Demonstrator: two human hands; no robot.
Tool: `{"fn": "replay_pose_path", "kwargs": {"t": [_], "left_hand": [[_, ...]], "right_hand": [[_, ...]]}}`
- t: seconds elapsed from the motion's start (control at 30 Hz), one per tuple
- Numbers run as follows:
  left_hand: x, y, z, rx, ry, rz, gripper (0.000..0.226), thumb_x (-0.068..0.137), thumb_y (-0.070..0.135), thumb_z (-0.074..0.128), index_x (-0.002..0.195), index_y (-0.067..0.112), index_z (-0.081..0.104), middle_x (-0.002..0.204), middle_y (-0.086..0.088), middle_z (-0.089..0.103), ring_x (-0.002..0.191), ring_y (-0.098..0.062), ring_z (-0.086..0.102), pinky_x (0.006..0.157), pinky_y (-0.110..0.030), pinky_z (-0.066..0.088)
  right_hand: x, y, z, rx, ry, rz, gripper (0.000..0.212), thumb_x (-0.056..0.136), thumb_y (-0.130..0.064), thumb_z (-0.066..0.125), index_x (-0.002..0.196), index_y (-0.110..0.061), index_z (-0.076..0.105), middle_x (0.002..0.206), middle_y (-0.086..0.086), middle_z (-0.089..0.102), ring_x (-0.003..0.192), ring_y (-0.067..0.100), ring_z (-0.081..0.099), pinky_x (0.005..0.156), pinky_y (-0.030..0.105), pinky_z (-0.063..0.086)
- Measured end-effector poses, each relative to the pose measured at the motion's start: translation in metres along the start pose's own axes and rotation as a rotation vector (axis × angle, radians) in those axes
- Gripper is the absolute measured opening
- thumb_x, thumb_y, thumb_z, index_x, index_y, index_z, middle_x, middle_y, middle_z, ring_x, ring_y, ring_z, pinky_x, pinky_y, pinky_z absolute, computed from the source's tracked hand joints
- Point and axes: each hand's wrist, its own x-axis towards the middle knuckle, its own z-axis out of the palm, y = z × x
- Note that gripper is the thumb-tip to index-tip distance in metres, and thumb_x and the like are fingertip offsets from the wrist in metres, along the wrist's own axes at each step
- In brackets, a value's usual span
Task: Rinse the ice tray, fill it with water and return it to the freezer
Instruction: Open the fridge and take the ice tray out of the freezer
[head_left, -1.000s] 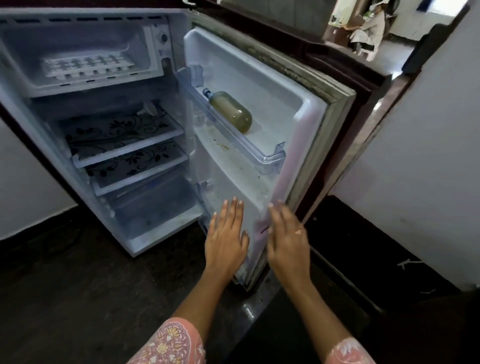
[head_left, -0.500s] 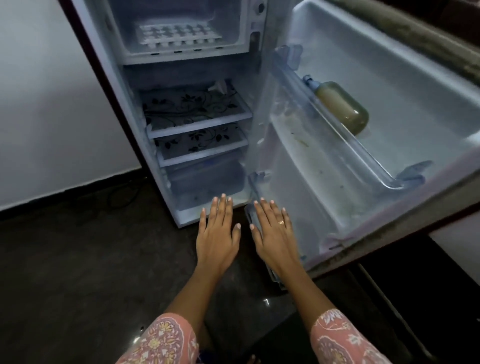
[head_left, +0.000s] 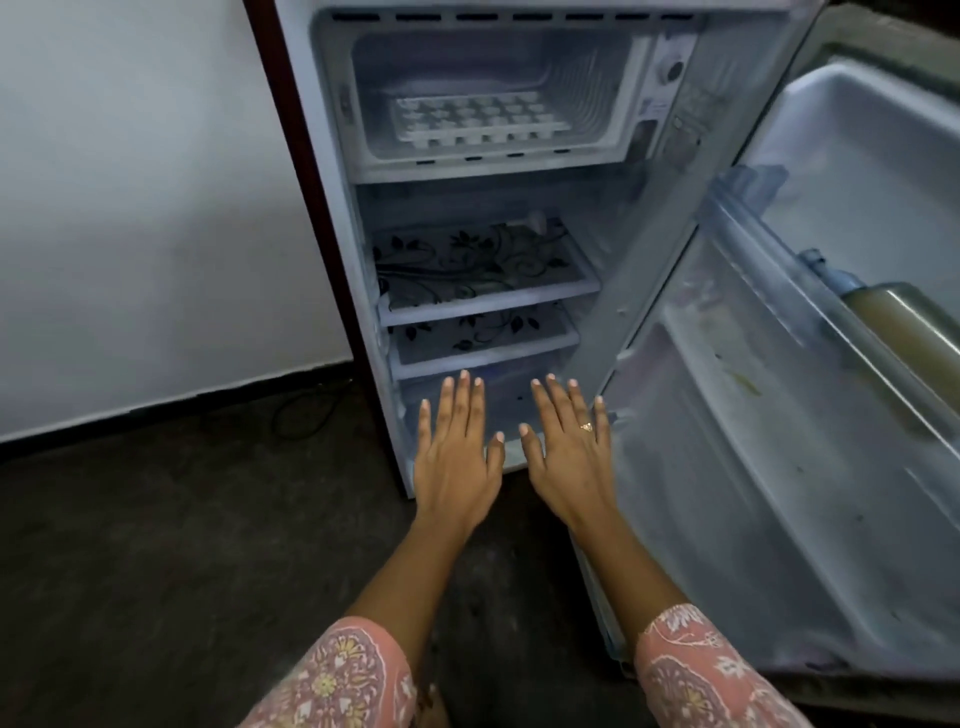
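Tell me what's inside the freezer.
One white ice tray lies flat on the floor of the freezer. Nothing else shows there. Whether the tray's cells hold water or ice is too blurred to tell.

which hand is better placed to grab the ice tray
Left, marginally: both hands hang open and low, but the left hand sits almost straight below the ice tray; the right hand is nearer the door.

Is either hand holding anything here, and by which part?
Nothing is held. Left hand and right hand are flat and empty; the ice tray sits in the freezer.
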Motion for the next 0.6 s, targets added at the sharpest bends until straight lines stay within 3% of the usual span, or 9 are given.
{"fn": "replay_pose_path", "kwargs": {"t": [0.17, 0.23, 0.4, 0.47, 0.6], "left_hand": [[0.048, -0.011, -0.009, -0.031, 0.053, -0.037, 0.067, 0.089, 0.043, 0.014, 0.147, 0.009, 0.014, 0.156, -0.007, 0.011, 0.142, -0.02, -0.002, 0.113, -0.034, -0.012], [0.071, -0.011, -0.014, -0.023, 0.093, -0.052, 0.069, 0.088, 0.045, 0.013, 0.147, 0.008, 0.016, 0.156, -0.007, 0.012, 0.141, -0.019, -0.002, 0.113, -0.034, -0.01], [0.127, -0.011, -0.03, -0.048, 0.082, -0.083, 0.08, 0.078, 0.051, -0.005, 0.148, 0.013, -0.001, 0.157, -0.003, -0.006, 0.144, -0.014, -0.012, 0.111, -0.032, -0.019], [0.151, -0.013, -0.038, -0.034, 0.117, -0.086, 0.078, 0.08, 0.05, -0.001, 0.148, 0.012, 0.0, 0.157, -0.004, -0.005, 0.144, -0.016, -0.01, 0.11, -0.031, -0.02], [0.2, -0.015, -0.051, -0.038, 0.157, -0.1, 0.065, 0.096, 0.041, 0.026, 0.149, 0.01, 0.003, 0.158, -0.007, -0.001, 0.145, -0.019, -0.008, 0.114, -0.034, -0.014]], "right_hand": [[0.052, -0.012, -0.001, -0.001, 0.06, -0.014, 0.057, 0.092, -0.041, 0.024, 0.14, -0.014, 0.038, 0.145, 0.008, 0.041, 0.138, 0.026, 0.032, 0.112, 0.037, -0.002], [0.074, -0.015, -0.004, 0.018, 0.085, -0.024, 0.059, 0.091, -0.042, 0.021, 0.141, -0.015, 0.036, 0.148, 0.007, 0.037, 0.14, 0.024, 0.027, 0.112, 0.036, -0.005], [0.139, -0.017, -0.013, 0.047, 0.159, -0.077, 0.062, 0.089, -0.045, 0.016, 0.143, -0.017, 0.032, 0.151, 0.006, 0.031, 0.142, 0.024, 0.021, 0.112, 0.037, -0.009], [0.167, -0.017, -0.017, 0.061, 0.205, -0.083, 0.062, 0.089, -0.045, 0.019, 0.141, -0.016, 0.036, 0.149, 0.007, 0.035, 0.141, 0.025, 0.025, 0.113, 0.039, -0.007], [0.221, -0.012, -0.029, 0.115, 0.256, -0.093, 0.059, 0.091, -0.044, 0.024, 0.141, -0.017, 0.036, 0.148, 0.007, 0.037, 0.14, 0.026, 0.025, 0.114, 0.043, -0.001]]}}
